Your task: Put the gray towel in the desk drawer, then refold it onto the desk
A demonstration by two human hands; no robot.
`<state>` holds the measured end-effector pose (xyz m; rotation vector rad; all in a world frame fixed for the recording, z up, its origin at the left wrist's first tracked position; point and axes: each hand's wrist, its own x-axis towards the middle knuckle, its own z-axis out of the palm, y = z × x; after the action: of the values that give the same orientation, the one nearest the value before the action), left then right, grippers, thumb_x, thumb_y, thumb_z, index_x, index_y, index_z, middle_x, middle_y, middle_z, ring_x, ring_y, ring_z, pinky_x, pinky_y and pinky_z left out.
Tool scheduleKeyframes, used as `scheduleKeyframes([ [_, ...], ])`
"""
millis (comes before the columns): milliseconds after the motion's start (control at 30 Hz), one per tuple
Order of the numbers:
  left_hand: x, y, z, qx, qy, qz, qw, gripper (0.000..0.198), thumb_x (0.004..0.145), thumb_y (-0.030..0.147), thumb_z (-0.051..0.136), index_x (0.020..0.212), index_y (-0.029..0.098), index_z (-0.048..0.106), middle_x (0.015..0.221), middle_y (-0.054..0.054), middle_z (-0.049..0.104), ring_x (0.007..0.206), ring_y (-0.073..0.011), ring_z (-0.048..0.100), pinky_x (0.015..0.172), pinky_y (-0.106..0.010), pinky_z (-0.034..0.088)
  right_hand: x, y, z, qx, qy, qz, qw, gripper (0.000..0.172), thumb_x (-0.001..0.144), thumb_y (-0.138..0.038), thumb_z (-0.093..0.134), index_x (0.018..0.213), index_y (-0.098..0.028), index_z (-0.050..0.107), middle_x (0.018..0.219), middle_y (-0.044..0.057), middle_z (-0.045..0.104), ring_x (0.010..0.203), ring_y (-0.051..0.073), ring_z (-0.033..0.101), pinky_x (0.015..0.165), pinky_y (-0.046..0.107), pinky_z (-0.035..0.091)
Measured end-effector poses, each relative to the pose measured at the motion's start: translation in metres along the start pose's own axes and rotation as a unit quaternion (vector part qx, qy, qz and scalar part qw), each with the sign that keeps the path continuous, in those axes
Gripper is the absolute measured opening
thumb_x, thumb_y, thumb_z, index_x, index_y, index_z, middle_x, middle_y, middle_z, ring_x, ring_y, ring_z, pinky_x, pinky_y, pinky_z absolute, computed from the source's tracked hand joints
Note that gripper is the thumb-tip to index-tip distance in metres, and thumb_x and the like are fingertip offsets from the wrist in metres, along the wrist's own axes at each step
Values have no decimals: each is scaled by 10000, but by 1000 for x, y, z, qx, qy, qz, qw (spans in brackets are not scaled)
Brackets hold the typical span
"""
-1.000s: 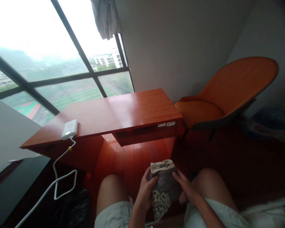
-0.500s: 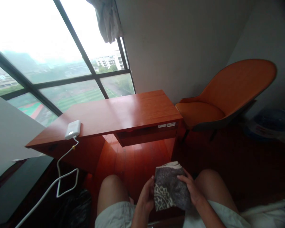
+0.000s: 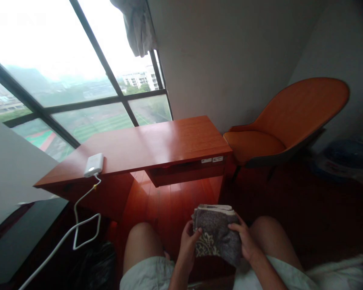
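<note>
A folded grey cloth (image 3: 219, 229) with a cream scroll pattern hangs above my lap, between my knees. My left hand (image 3: 188, 241) grips its left edge, the thumb on the front face and the fingers behind. On the right side, my right hand (image 3: 245, 239) pinches the cloth with its thumb and fingers partly on the front. Several folded layers show along the cloth's top edge. Its lower right corner droops near my right thigh.
Ahead stands a reddish wooden desk (image 3: 157, 141) bearing a white device (image 3: 94, 164) with a white cable (image 3: 75, 225). An orange chair (image 3: 257, 143) is right of it. A dark flat surface (image 3: 24, 241) lies at lower left, beside a black plastic bag (image 3: 99, 266).
My left hand has moved up the cloth's left edge, its thumb now on the front. The cloth has tilted, showing more layers on top and less of the pattern.
</note>
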<state>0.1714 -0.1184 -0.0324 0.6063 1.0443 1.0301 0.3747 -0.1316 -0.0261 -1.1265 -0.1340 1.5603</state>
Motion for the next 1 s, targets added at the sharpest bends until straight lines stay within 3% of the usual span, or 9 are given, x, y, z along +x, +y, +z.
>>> scheduleKeyframes([
  [100, 5, 7, -1, 89, 17, 64, 994, 369, 618, 390, 823, 874, 200, 638, 813, -1, 681, 763, -166, 628, 725, -262, 472, 5, 2, -2, -40, 27, 11, 999, 666, 653, -409, 711, 1276, -263, 527, 959, 22, 768, 973, 255, 688, 860, 383, 521],
  [300, -2, 37, 8, 50, 16, 28, 998, 353, 657, 427, 783, 872, 207, 610, 787, 9, 656, 726, -146, 613, 681, -250, 467, 25, 20, -8, -200, 63, -81, 974, 556, 664, -583, 664, 1106, -249, 607, 1156, 50, 704, 1120, 245, 615, 938, 356, 480],
  [433, 0, 77, 21, 32, 39, 49, 998, 393, 657, 425, 780, 927, 210, 593, 809, 0, 671, 690, -138, 619, 659, -251, 476, 34, 33, -13, -216, 78, -29, 973, 551, 632, -582, 648, 1080, -265, 600, 1024, 58, 719, 905, 231, 669, 739, 372, 528],
  [567, 16, 134, 54, 65, -8, 93, 993, 421, 695, 410, 750, 1025, 222, 567, 810, 2, 678, 651, -137, 618, 628, -249, 476, 34, 41, -12, -236, 51, 12, 970, 474, 599, -507, 661, 1001, -265, 597, 860, 31, 714, 721, 177, 652, 666, 342, 501],
  [633, 30, 171, 75, 85, -34, 141, 986, 382, 698, 401, 741, 990, 212, 584, 792, 6, 672, 667, -139, 618, 615, -237, 467, 34, 47, -11, -257, 36, 11, 966, 445, 591, -490, 652, 970, -262, 600, 848, 25, 709, 690, 161, 636, 646, 323, 485],
  [733, 52, 232, 99, 108, -25, 210, 971, 388, 679, 390, 738, 986, 186, 617, 827, -5, 688, 709, -145, 630, 673, -269, 503, 38, 61, -14, -303, 20, 5, 953, 390, 615, -452, 597, 956, -263, 596, 836, 11, 695, 651, 142, 610, 607, 296, 453],
  [867, 79, 308, 109, 128, 22, 289, 948, 396, 693, 364, 696, 1026, 167, 609, 859, -32, 706, 770, -186, 668, 736, -356, 550, 50, 79, -25, -385, -6, -25, 922, 377, 679, -396, 496, 1010, -233, 575, 833, 17, 673, 668, 139, 599, 607, 283, 439],
  [1000, 102, 349, 118, 189, 52, 329, 924, 372, 678, 249, 641, 1034, 150, 596, 861, -42, 693, 709, -176, 663, 677, -349, 550, 50, 77, -23, -457, -29, -44, 888, 385, 725, -360, 437, 1057, -218, 569, 936, 57, 685, 796, 161, 632, 701, 295, 470],
])
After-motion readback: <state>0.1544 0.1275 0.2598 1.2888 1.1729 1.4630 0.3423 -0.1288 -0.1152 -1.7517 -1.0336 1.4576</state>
